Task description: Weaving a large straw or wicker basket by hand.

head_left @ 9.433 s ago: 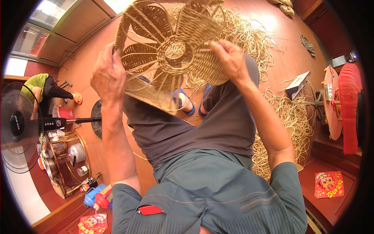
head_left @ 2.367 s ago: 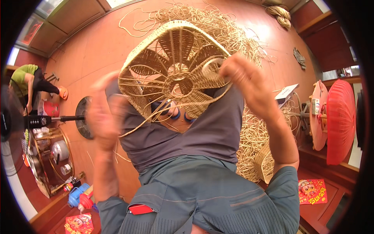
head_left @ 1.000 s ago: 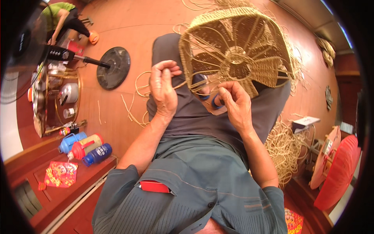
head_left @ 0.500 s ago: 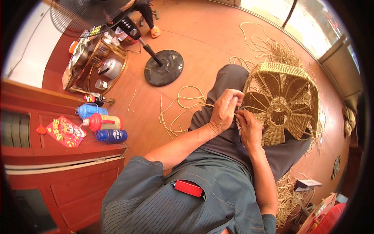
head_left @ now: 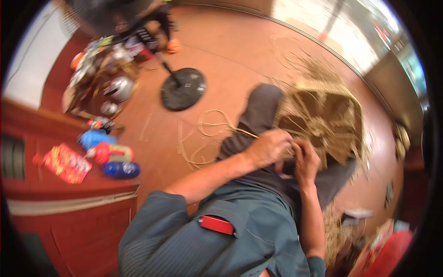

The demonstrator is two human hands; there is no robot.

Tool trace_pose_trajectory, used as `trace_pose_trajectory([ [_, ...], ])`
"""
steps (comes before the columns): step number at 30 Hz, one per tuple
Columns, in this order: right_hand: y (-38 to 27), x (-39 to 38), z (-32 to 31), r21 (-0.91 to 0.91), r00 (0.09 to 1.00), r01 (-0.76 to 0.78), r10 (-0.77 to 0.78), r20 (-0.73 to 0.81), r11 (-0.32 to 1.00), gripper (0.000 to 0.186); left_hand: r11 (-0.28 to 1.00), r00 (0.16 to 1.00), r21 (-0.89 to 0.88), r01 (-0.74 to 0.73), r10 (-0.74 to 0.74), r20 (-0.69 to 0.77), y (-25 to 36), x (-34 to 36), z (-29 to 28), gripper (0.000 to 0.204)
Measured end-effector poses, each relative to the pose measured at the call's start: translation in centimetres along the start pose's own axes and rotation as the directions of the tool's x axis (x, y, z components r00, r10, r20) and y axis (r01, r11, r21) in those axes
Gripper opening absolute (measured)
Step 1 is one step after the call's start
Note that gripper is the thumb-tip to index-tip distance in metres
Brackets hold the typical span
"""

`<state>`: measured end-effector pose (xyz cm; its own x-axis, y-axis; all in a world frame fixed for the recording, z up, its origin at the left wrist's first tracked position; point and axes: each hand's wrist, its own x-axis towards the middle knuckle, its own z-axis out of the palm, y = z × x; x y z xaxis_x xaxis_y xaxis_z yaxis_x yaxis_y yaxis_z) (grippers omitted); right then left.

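A woven straw basket [head_left: 318,127] rests tilted on my lap, its petal-like openwork spreading from a round centre. My left hand [head_left: 271,147] is closed on a thin straw cord [head_left: 247,132] at the basket's near left edge. The cord trails left from the hand and loops over the floor. Right beside it, my right hand [head_left: 305,159] has thumb and fingers pinched together on the cord. The fingertips of both hands almost meet, and blur hides the exact grip.
Loose straw strands [head_left: 316,69] lie beyond the basket, with another heap [head_left: 333,231] at my right. A standing fan's round base [head_left: 183,89] is ahead left, near a cluttered low rack [head_left: 101,85]. Bottles, including a dark blue one [head_left: 121,169], stand on the red cabinet [head_left: 92,198].
My hands have drawn slightly back from the basket, toward my body. More cord now shows taut left of my left hand. The whole view has shifted and blurred.
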<state>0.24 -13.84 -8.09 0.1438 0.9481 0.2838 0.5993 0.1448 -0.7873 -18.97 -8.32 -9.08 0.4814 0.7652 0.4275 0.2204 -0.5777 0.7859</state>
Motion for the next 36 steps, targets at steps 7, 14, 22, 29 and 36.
trace_pose_trajectory([
  [7,-0.1,1.0,-2.2,0.009,0.996,-0.079,0.079,-0.032,0.997,0.014,0.997,0.994,0.073,0.027,-0.034,0.102,1.2,3.3,-0.9,0.012],
  [14,0.0,5.0,-5.9,-0.055,0.943,-0.005,-0.013,-0.332,0.998,0.012,0.979,0.994,0.182,-0.088,0.099,-0.049,2.9,9.5,-1.1,0.008],
  [22,-0.1,7.7,-7.3,-0.445,0.965,0.078,-0.179,-0.190,0.892,0.034,0.713,0.894,0.590,-0.379,0.446,0.034,2.5,14.6,0.6,0.016],
  [29,0.7,9.1,-7.6,-0.589,0.980,0.146,-0.198,-0.025,0.795,0.029,0.700,0.909,0.604,-0.381,0.404,0.105,2.4,15.4,1.8,0.019],
  [36,-0.2,9.5,-7.5,-0.601,0.994,0.101,-0.099,0.037,0.793,0.014,0.575,0.915,0.735,-0.359,0.371,0.156,4.0,16.0,2.1,0.015],
])
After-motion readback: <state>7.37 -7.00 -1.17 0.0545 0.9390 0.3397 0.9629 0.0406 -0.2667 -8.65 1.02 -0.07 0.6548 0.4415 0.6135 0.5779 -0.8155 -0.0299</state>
